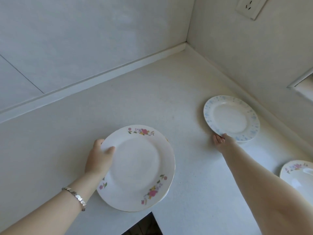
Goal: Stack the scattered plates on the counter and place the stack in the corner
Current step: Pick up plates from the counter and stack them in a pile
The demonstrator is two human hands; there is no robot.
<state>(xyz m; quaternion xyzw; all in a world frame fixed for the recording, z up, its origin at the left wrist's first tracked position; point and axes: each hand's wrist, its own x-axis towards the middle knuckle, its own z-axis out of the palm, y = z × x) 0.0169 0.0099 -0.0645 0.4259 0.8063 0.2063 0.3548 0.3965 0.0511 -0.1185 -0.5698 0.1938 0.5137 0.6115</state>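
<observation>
**A:** White counter, two pale walls meeting at a corner at 1 o'clock. Wall socket high at 2 o'clock. Plates logged?

**B:** Three in plain view. Floral plate at 6 to 7 o'clock, near the counter's front edge. Blue-speckled plate at 3 o'clock, close to the right wall. Second floral plate at 4 o'clock, cut off by the frame edge. All well apart.

**A:** Left hand?

**B:** Grips the floral plate at that plate's 9 o'clock rim: thumb on top, fingers curled under. Bracelet on the wrist. A lower rim shows just beneath this plate on its right side, apparently another plate.

**A:** Right hand?

**B:** Arm stretched out. Thumb and fingers pinch the blue-speckled plate's near rim at its 7 o'clock. Cannot tell whether that plate is lifted or flat on the counter.

**A:** Corner?

**B:** No plate in it.
</observation>
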